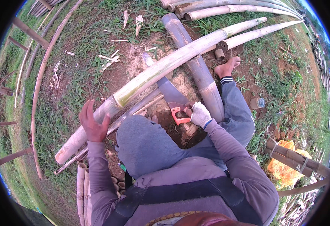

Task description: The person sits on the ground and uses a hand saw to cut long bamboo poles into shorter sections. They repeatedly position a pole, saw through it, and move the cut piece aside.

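Head view shows a pale, jointed bamboo pole (168, 67) tinged green.

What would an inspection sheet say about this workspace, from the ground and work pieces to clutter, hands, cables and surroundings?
Surface: uneven brown soil and green grass ground.
Job's things: long pale bamboo pole lying across a thick grey-brown bamboo log; saw with grey metal blade and orange handle, blade partly hidden by the pole.
Clutter: thin pale bamboo slivers; clear round jar beyond the bent right leg.
Hands: bare left hand on the pole, fingers spread; right hand in white knit glove gripping the saw's handle.
Cables: nothing seen.
Surroundings: stacked pale bamboo poles ahead; crumpled orange bag or sheet to the right.
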A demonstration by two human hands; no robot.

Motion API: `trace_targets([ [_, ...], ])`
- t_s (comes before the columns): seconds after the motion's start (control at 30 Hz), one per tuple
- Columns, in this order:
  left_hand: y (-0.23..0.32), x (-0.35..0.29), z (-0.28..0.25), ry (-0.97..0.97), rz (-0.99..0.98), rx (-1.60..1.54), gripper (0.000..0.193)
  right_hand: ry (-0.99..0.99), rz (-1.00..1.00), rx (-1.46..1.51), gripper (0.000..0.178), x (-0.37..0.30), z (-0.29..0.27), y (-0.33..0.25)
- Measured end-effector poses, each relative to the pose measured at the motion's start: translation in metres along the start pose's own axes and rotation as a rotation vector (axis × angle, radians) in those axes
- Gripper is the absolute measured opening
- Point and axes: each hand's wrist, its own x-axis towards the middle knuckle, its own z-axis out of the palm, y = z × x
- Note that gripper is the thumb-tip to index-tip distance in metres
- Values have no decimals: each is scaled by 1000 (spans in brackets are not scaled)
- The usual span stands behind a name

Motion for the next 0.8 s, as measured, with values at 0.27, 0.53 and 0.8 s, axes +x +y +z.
trace_targets([
  [0.27,77,89,107,-566,53,148,100,-109,-111,-199,32,-20,43,5],
  [0.53,-39,29,35,-324,173,272,98,-92,42,-78,29,-36,37,23],
  [0.8,-109,-19,80,-421,-90,417,99,-171,3,-80,27,-12,60,11],
])
